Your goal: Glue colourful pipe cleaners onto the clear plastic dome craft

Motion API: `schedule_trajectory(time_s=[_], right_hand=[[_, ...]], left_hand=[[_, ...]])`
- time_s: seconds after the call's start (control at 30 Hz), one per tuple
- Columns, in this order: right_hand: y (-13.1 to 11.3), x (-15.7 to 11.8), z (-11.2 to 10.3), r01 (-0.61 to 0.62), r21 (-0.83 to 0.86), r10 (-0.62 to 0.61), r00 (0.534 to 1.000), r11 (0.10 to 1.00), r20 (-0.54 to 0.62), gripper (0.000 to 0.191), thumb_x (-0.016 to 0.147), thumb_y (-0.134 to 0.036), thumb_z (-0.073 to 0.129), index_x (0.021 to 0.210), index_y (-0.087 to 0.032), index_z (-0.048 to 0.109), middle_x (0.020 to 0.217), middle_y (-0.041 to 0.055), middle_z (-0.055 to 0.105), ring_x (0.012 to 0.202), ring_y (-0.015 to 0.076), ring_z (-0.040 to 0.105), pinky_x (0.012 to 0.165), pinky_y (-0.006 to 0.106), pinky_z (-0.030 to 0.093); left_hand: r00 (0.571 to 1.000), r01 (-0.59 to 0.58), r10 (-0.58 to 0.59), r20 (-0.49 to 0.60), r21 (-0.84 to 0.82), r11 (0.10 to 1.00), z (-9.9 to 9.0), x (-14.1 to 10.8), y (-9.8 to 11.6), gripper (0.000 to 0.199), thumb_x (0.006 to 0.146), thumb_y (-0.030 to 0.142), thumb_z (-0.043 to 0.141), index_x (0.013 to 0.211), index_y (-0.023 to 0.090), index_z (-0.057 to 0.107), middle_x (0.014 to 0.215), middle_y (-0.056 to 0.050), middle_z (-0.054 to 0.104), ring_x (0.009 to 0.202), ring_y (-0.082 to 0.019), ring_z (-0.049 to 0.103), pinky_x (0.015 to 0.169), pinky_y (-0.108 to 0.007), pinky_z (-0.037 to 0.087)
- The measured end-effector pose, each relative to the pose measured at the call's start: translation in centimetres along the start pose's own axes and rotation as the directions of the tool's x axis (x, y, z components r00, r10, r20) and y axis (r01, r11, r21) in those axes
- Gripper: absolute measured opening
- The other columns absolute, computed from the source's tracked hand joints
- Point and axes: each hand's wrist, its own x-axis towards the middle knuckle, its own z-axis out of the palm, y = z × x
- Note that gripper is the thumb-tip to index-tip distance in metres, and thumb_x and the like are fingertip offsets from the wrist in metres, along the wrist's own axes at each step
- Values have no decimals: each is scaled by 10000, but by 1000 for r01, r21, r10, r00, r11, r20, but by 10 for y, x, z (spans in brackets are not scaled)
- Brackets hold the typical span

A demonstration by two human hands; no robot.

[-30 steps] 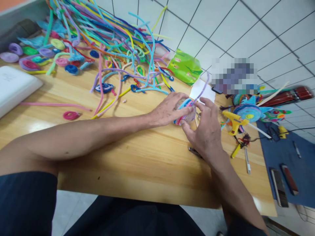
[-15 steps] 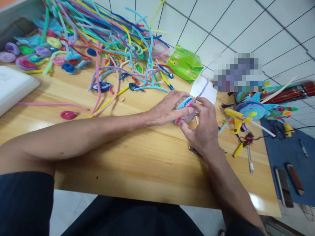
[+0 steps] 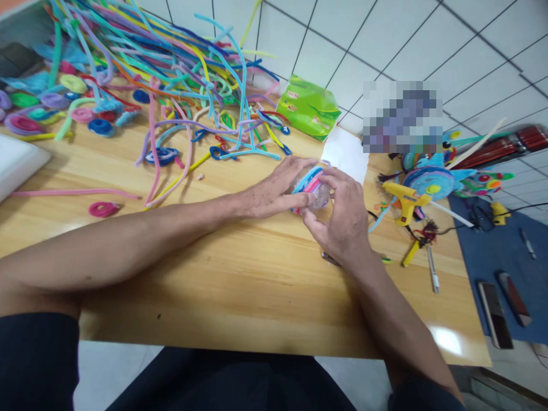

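Between my two hands is a clear, rounded plastic piece (image 3: 318,196) wrapped in bands of blue, pink and white pipe cleaner. My left hand (image 3: 278,188) holds it from the left, thumb stretched across its near side. Fingers of my right hand (image 3: 345,211) curl round its right side, pressing at the bands. A short bit of purple pipe cleaner (image 3: 326,163) shows at its upper edge; the rest is hidden by my fingers. Just under my right wrist, a small dark object (image 3: 330,260) lies partly covered on the wooden table (image 3: 222,285).
A heap of coloured pipe cleaners (image 3: 171,63) and coiled pieces (image 3: 101,127) fills the back left. Behind my hands lie a green packet (image 3: 308,108) and white paper (image 3: 346,153). To the right are a yellow glue gun (image 3: 406,201), its cable, a pen (image 3: 433,271) and a blue fish-like craft (image 3: 430,182).
The purple pipe cleaner stuck out long past my right fingers before; now only a short bit shows by the plastic piece. My right fingers have shifted slightly, and the view has turned a little.
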Motion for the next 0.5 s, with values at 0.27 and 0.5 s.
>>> schedule_trajectory(time_s=[0.27,0.5], right_hand=[[-3,-2,1,-5,21,5,1000,1000,0,626,939,-250,748,1535,-271,555,1576,202,686,1468,434,655,1287,748,505],[-6,0,4,-9,-18,8,1000,1000,-13,675,912,-257,768,1547,-275,540,1561,190,702,1479,437,659,1274,740,516]], left_hand=[[996,48,-50,-67,-45,998,5,-4,10,625,1084,641,651,1583,266,625,1674,-145,639,1573,-340,587,1366,-542,484],[994,24,-29,-103,-49,999,8,-4,10,592,1099,651,636,1544,261,646,1644,-135,671,1553,-324,598,1389,-526,449]])
